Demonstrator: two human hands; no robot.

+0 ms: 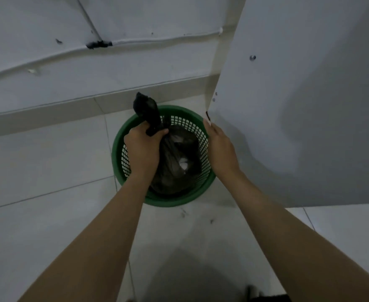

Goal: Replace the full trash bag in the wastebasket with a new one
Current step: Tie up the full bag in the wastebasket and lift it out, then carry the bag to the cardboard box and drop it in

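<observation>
Gripping gathered neck of full trash bag in left hand, still inside green wastebasket; right hand open at rim. Lifting out, relining remained; no new bag seen.

wastebasket: 1, green, frame centre | trash bag: 1, black | hands: 2, left hand, right hand | cabinet panel: 1, frame right

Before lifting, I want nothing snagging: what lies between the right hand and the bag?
In the head view, only the green wastebasket's mesh wall separates the right hand from the black trash bag.
</observation>
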